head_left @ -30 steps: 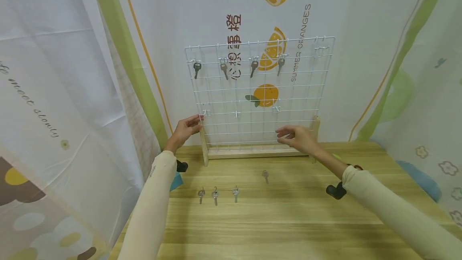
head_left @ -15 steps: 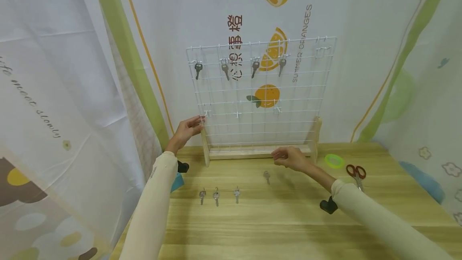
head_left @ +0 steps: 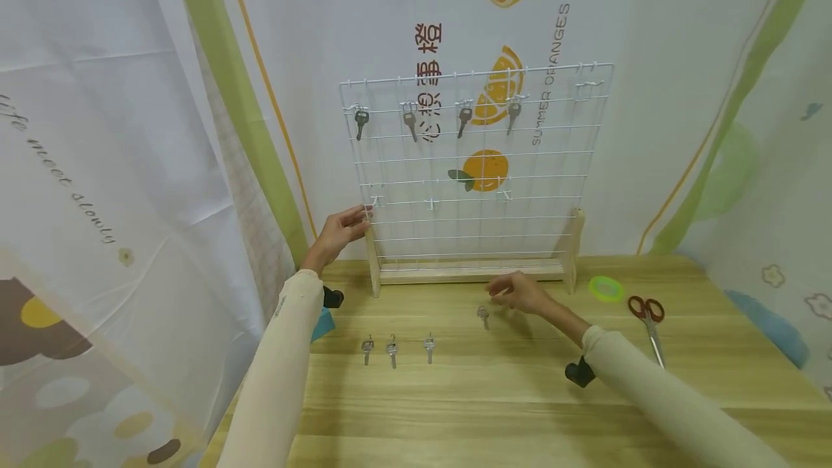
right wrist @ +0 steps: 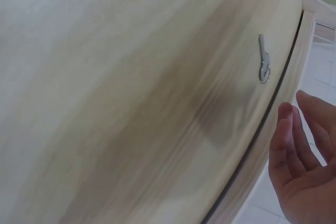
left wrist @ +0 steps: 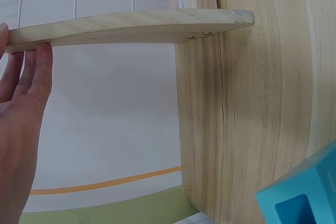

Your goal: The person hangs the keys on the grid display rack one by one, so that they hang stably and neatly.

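Note:
A white wire grid rack (head_left: 477,157) on a wooden stand holds several keys hanging from hooks along its top. My left hand (head_left: 339,235) grips the rack's left wooden post (left wrist: 131,27), thumb on one side and fingers on the other. My right hand (head_left: 520,293) is low over the table, just right of a single key (head_left: 483,316) lying there. Its fingers are relaxed and apart from the thumb, with nothing between them, and the key (right wrist: 263,60) lies beyond the fingertips. Further left on the table lie a key (head_left: 367,349), a second key (head_left: 392,350) and a third key (head_left: 430,347).
Red-handled scissors (head_left: 650,320) and a green tape ring (head_left: 607,289) lie on the table (head_left: 520,410) at the right. A blue box (left wrist: 299,198) stands left of the rack. Bare hooks (head_left: 431,204) sit on the lower grid. Printed curtains surround the table.
My right hand has come down from in front of the lower grid to beside the single key, uncovering the scissors and tape ring. The left hand has stayed on the post.

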The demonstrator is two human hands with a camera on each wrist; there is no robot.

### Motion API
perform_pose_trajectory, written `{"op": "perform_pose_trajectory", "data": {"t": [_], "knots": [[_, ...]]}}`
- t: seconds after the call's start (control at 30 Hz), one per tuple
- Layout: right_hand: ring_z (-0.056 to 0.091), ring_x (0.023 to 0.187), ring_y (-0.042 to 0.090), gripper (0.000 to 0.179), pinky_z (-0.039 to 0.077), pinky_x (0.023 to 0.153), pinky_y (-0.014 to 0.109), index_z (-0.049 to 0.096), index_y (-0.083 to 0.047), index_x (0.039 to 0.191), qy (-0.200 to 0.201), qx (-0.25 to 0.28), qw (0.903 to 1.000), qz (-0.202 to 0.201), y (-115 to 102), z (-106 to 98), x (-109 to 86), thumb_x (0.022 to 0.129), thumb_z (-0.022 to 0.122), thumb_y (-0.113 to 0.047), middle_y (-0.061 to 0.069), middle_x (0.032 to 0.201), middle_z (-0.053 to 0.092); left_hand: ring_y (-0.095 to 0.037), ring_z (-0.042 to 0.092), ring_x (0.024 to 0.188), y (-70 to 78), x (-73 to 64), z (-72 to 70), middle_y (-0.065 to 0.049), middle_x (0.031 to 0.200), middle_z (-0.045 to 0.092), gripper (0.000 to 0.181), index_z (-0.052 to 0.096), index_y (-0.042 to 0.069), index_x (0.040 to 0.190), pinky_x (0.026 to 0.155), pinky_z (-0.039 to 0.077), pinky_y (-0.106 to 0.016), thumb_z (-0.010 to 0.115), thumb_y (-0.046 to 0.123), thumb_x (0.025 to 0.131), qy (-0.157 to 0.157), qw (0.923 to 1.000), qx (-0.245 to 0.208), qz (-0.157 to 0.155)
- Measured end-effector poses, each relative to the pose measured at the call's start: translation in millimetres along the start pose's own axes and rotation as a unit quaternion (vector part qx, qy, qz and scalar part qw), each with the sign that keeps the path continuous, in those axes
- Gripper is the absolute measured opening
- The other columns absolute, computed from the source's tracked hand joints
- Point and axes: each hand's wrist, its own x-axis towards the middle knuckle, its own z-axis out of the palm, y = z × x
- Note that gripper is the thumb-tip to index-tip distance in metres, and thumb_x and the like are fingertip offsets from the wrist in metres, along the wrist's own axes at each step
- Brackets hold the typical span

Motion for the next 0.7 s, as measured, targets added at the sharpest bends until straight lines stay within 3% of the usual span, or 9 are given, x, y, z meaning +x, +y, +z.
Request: {"op": "perform_pose_trajectory", "data": {"t": [0.3, 0.57, 0.7], "knots": [[0.076, 0.089, 0.032, 0.021, 0.064, 0.066, 0.029, 0.075, 0.010, 0.109, -0.006, -0.007, 0.9999, -0.011, 8.2, 13.5, 2.3, 0.089, 0.078, 0.003, 0.018, 0.097, 0.078, -0.035, 0.040, 0.149, -0.2, 0.1, 1.3, -0.022, 0.159, 0.043, 0.054, 0.041, 0.002, 0.158, 0.115, 0.046, -0.046, 0.055, 0.001, 0.107, 0.007, 1.0000, -0.006, -0.002], [0.074, 0.090, 0.030, 0.025, 0.065, 0.078, 0.038, 0.075, 0.009, 0.109, -0.020, -0.017, 0.9996, 0.013, 7.7, 23.7, 2.6, 0.089, 0.082, -0.005, 0.017, 0.098, 0.077, -0.033, 0.040, 0.149, -1.4, -0.6, 0.2, -0.021, 0.159, 0.044, 0.053, 0.040, 0.001, 0.159, 0.116, 0.045, -0.047, 0.056, 0.003, 0.107, 0.003, 1.0000, -0.008, 0.002], [0.073, 0.090, 0.029, 0.024, 0.064, 0.077, 0.037, 0.075, 0.008, 0.109, -0.018, -0.018, 0.9996, 0.016, 7.7, 26.4, 1.7, 0.091, 0.081, -0.007, 0.015, 0.097, 0.077, -0.033, 0.039, 0.149, -1.4, 1.1, 0.0, -0.020, 0.160, 0.043, 0.053, 0.040, 0.002, 0.159, 0.117, 0.045, -0.045, 0.055, 0.002, 0.108, 0.001, 1.0000, -0.005, 0.001]]}}
